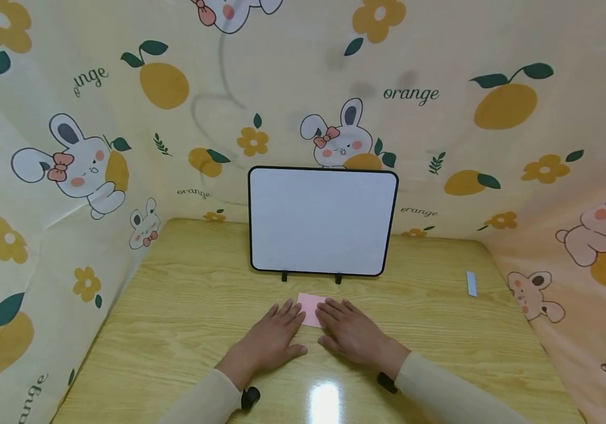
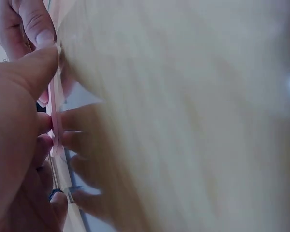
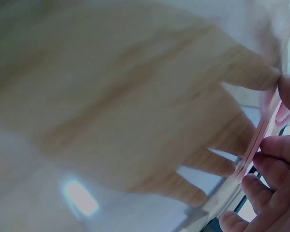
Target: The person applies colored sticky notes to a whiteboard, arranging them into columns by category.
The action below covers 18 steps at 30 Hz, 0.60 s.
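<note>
Left hand (image 1: pixel 271 343): its grip was released.
Right hand (image 1: pixel 354 335): released also.
Pink paper (image 1: pixel 309 306): I feared it could crease, if both hands pushed unevenly.

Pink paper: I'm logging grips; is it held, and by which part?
Not held: left hand and right hand only touch opposite sides of the paper.
</note>
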{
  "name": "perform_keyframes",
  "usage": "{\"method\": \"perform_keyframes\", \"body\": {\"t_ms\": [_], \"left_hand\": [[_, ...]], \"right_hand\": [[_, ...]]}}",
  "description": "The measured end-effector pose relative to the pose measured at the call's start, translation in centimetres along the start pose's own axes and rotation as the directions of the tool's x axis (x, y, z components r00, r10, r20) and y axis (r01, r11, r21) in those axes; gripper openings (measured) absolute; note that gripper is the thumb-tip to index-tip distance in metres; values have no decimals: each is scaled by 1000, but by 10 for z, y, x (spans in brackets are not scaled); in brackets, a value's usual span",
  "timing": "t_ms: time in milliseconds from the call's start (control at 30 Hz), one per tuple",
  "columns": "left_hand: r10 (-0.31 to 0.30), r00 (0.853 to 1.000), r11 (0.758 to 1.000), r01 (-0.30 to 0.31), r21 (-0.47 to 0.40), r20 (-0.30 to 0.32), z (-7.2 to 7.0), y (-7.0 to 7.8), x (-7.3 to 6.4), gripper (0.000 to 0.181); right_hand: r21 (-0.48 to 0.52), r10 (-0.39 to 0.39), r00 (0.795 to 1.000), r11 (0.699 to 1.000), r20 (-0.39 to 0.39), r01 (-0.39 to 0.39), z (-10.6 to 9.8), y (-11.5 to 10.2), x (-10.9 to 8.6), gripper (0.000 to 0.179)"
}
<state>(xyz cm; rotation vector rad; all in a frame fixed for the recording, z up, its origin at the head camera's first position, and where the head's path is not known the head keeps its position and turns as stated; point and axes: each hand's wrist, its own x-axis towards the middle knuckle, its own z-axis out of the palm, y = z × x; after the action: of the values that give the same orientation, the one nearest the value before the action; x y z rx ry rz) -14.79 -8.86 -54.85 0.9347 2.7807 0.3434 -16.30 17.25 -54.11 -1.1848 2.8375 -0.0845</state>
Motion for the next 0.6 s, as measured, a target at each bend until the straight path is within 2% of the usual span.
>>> {"method": "perform_keyframes", "body": {"t_ms": [133,233,467,600], "left_hand": [[16,1000,1000,-16,9,-20,-1,-2,-9,79],[24,999,1000,-24,14,-25,-3,-2,-11,83],[8,1000,1000,-9,17,13,-11,-16,2,108],[3,999,1000,-4,29,42,-16,-26,9,115]], "right_hand": [[-1,-3,1000,1000,10,3,1,-4,7,63],[-15,-1,1000,1000,6,1,2,-6,10,63],[-42,0,1000,999,3,1,0,-8,10,63],[-77,-14,1000,997,-12,13,1,-8,12,63]]}}
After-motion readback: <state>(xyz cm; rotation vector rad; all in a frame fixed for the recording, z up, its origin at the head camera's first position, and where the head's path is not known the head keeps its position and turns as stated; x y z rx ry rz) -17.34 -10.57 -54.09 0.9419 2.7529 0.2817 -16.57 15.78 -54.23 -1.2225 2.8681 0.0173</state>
